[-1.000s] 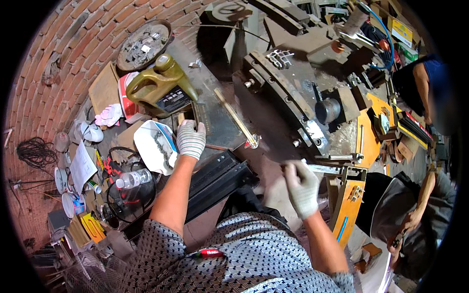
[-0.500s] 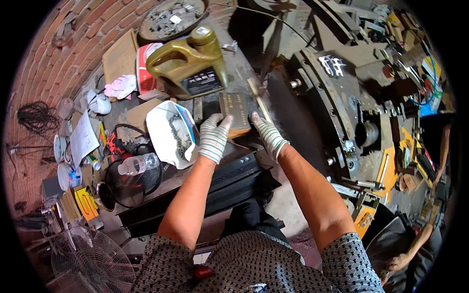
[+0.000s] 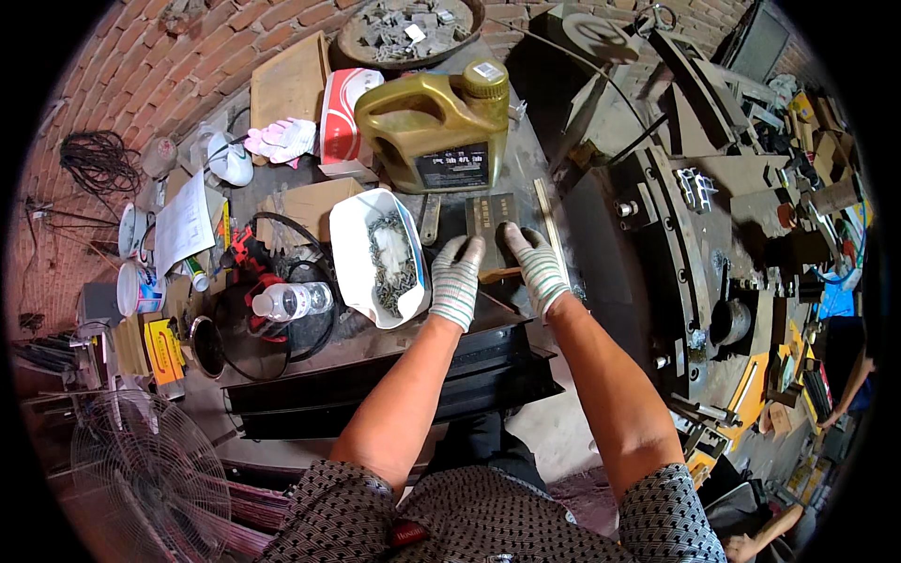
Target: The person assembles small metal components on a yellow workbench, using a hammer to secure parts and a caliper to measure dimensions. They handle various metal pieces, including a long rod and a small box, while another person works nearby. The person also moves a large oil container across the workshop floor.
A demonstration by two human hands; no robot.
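A small dark brown cardboard box (image 3: pixel 492 212) with an orange-brown near edge lies on the workbench (image 3: pixel 514 141) in front of me. My left hand (image 3: pixel 457 280), in a white glove with green stripes, grips its near left side. On the near right, my right hand (image 3: pixel 540 266) wears a matching glove and has its thumb on the box top. Fingers under or behind the box are hidden. Just left of my left hand stands a cut-open white plastic container (image 3: pixel 352 249) holding small metal pieces (image 3: pixel 398 272). Beyond the box is a gold oil jug (image 3: pixel 434 122).
A clear bottle (image 3: pixel 293 301) and a red-black power tool (image 3: pixel 249 253) lie to the left. A round pan (image 3: pixel 358 47) of metal pieces sits at the back. Rightward stands a heavy curved steel frame (image 3: pixel 671 244). A fan (image 3: pixel 150 460) is at lower left.
My head view has shifted, so the bench things appear farther right. My right hand has come in against the box, its thumb now over the top. The left hand stays on the box.
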